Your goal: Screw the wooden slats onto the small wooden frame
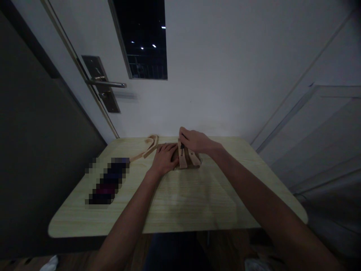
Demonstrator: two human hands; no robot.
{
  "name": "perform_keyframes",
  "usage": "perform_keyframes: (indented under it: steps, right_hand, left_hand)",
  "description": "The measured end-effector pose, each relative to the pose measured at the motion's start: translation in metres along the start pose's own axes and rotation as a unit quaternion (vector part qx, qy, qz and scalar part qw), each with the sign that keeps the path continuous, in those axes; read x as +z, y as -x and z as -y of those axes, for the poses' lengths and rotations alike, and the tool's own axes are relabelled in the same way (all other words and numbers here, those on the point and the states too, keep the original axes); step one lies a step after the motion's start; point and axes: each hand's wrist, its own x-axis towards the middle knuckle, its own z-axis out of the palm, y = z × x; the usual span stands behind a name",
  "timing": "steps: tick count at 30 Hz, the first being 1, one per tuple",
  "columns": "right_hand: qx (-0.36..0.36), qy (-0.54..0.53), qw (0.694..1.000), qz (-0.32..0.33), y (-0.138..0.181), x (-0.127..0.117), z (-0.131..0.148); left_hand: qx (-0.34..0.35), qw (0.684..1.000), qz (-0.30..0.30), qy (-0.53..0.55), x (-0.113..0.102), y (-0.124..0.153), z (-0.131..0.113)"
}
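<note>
Here, a wooden piece (183,162) sits under the right hand (197,141).

A table (188,210) bears wooden parts (183,162) and something blurred (108,182).

In dim light, facing me: white door (220,67) with dark window (142,37), beyond the far edge of my tabletop (194,203).

Two bare hands (165,160) (197,141), two groups of tan wooden parts (152,145) (183,160)
One pale wood-grained bench (191,203) and one metal lever handle (111,84) are counted.
</note>
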Motion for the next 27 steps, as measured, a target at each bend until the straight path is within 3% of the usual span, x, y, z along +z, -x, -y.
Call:
perform_keyframes:
  steps: [5,9,12,16,27]
  right_hand:
    - [-0.064,-0.096,0.989,-0.093,-0.005,0.015,-0.017]
    - [-0.088,-0.255,0.949,-0.162,-0.012,0.031,-0.025]
    - [-0.097,-0.364,0.914,-0.152,-0.019,0.046,-0.029]
    - [-0.162,-0.429,0.882,-0.11,-0.022,0.059,-0.033]
    - [-0.154,-0.436,0.885,-0.052,-0.01,0.055,-0.045]
  left_hand:
    - [-0.001,1.0,-0.005,-0.004,0.002,0.0,0.001]
    - [0.002,1.0,-0.005,-0.005,0.002,0.0,0.002]
    - [0.012,1.0,-0.005,0.002,0.001,-0.001,0.003]
    - [0.016,1.0,-0.016,-0.002,0.003,-0.003,0.007]
    - [0.04,0.999,-0.036,0.003,0.007,-0.012,0.012]
